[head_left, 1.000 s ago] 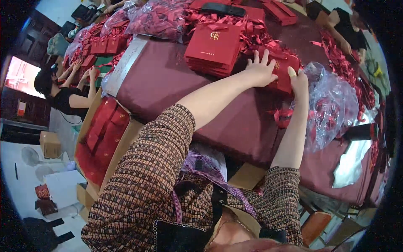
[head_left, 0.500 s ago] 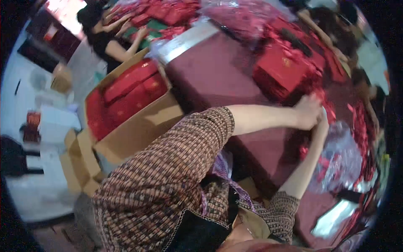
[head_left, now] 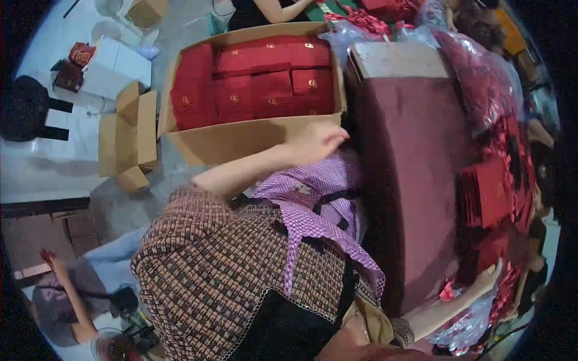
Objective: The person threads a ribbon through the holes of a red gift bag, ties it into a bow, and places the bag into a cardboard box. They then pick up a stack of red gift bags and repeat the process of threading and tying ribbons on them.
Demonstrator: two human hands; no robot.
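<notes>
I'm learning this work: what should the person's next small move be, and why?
Perhaps bring the left hand over to the red packet beside the right hand: no object shows in the left, near the carton, while the right is at the packet.

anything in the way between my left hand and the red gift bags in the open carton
Yes: in this view, the carton's near wall lies between the left hand and the red gift bags. Nothing visible covers the bags from above. The hand's height relative to the rim is unclear.
</notes>
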